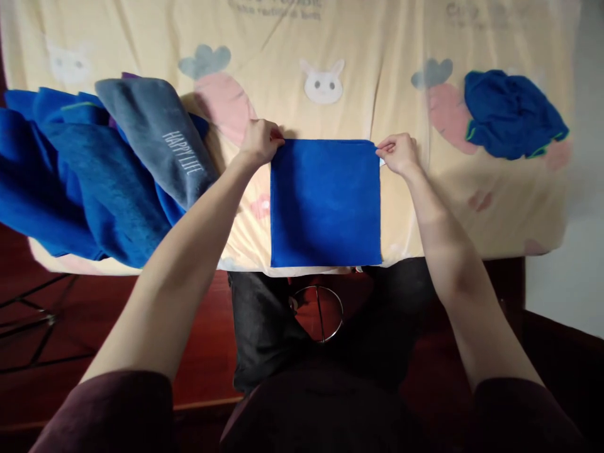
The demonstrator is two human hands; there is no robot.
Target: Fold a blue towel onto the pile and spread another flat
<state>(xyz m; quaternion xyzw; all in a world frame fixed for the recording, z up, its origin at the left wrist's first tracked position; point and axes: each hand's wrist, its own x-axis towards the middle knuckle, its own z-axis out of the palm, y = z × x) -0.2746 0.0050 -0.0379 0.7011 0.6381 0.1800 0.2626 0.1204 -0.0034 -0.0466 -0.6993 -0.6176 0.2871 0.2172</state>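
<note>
A blue cloth point(325, 201), folded into a flat, near-square shape, lies in front of me at the table's near edge. With thumb and fingers closed, my left hand point(262, 139) pinches its far left corner. The far right corner is pinched in my right hand point(399, 153), where a small white tag shows beside the fingers. Its near edge runs along the table's edge.
On the left lie several blue cloths point(80, 182) in a heap, topped by a grey towel point(155, 126) lettered "HAPPY LIFE". A crumpled blue cloth point(512, 113) with green edging sits at the right. A cream printed cover point(349, 38) drapes the table.
</note>
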